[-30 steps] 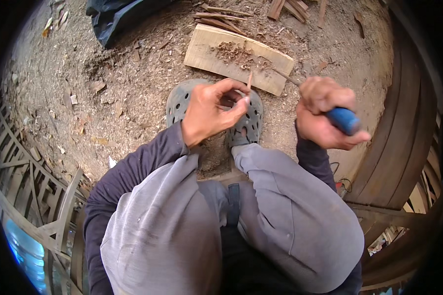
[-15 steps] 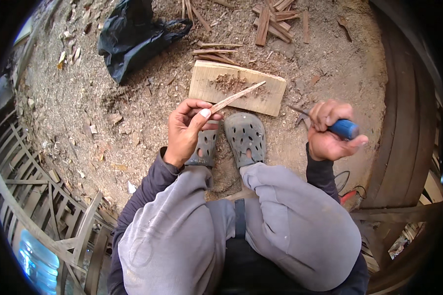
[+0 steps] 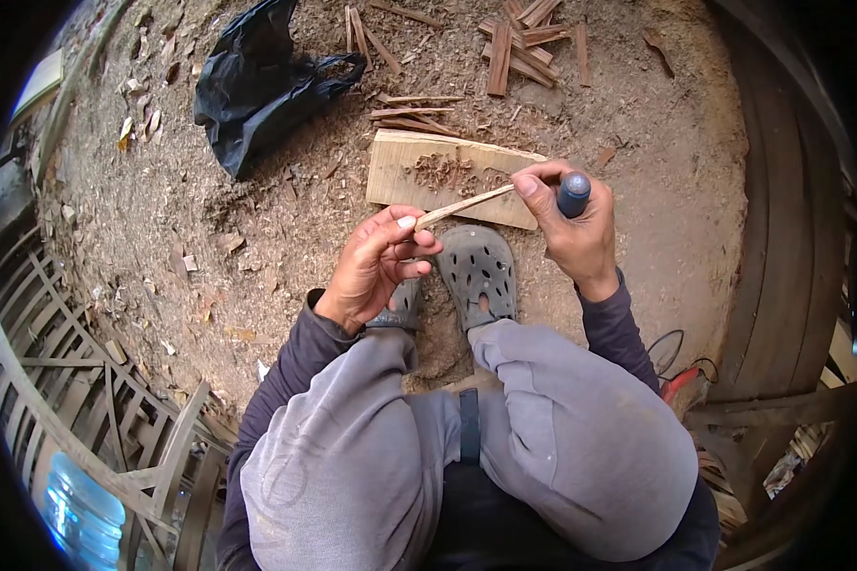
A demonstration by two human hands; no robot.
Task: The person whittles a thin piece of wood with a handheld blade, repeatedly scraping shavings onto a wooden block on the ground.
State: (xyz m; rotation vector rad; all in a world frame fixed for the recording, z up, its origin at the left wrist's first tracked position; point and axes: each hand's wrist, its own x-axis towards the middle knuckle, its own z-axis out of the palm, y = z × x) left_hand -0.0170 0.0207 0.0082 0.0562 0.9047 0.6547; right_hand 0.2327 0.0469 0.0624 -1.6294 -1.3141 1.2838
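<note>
1. The thin wooden stick [image 3: 465,205] is lying at a slant near the upper centre of the frame, spanning the gap between the two hands, above the board [image 3: 390,181] and its curled shavings [image 3: 441,171].
2. The left hand [image 3: 376,262] is pinching the stick's lower-left end between thumb and forefinger, its other fingers curling loosely.
3. The right hand [image 3: 581,228], right of centre, is holding a blue-handled tool [image 3: 573,193], butt facing the camera, while its thumb and forefinger are seemingly pinching the stick's upper-right end; the tool's working end is hiding from view.
4. The stick is looking light, dry and stiff, probably not slippery but splintery, and likely fragile if bent at its slimmer right end.
5. The wider left end is seeming the safer hold, with fingers staying clear of any edge.
</note>
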